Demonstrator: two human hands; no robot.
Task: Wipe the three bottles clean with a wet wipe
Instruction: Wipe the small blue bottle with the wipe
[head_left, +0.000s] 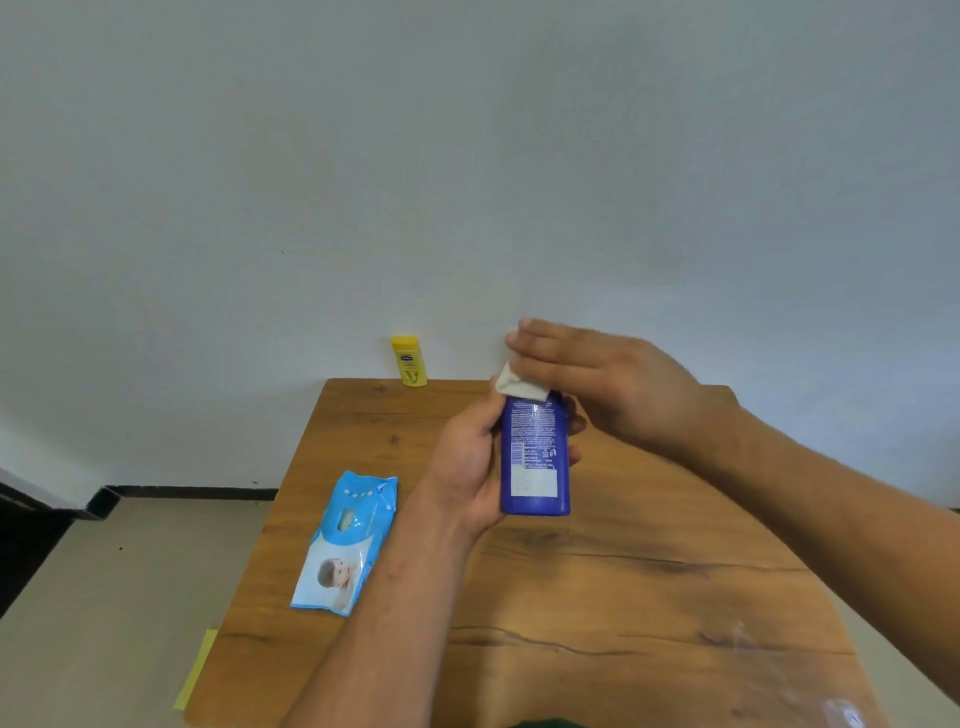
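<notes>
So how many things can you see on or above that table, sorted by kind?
Bottles: 2, a blue bottle held in the left hand and a yellow bottle
Wipe packs: 1, the blue wipe pack
Loose wipes: 1, the wet wipe under the right hand
Total: 4

Even soft daylight, faint shadows, wide-angle bending at edges, right hand (597, 379) motion-blurred, perhaps slight glare on table (727, 649)

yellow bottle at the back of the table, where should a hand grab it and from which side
Grip the yellow bottle around its mid body, below the cap, coming from the front. It stands upright at the table far edge, against the wall, so the rear is blocked. Its sides look flat and narrow enough for thumb and fingers. Both hands are busy with the blue bottle.
</notes>
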